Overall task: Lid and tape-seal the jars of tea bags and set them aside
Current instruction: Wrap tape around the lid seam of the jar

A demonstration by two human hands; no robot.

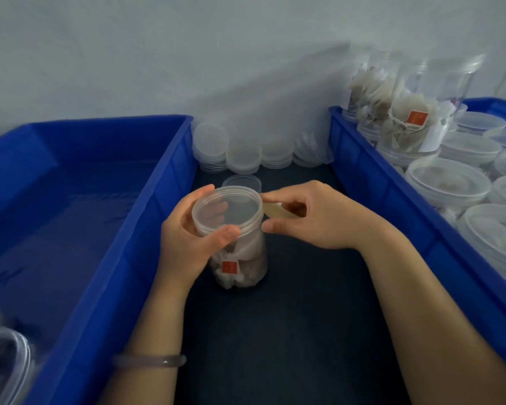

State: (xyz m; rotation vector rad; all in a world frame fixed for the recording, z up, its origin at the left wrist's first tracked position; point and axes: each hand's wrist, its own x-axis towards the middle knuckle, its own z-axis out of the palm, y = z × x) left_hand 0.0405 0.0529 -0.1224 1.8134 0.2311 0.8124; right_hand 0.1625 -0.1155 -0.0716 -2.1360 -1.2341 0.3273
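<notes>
A clear plastic jar [241, 264] of tea bags with a red tag stands on the dark table between two blue bins. A translucent lid [227, 210] sits on its top. My left hand [187, 241] grips the jar around the lid, thumb on the near rim. My right hand [313, 217] is beside the lid on the right and pinches a roll of yellowish tape [275, 211], whose strip reaches the lid's edge.
A loose lid [241, 182] lies just behind the jar, with stacks of spare lids [243, 154] against the wall. The left blue bin [79, 200] holds a jar [3, 366] at its near corner. The right blue bin [392, 185] is full of jars of tea bags.
</notes>
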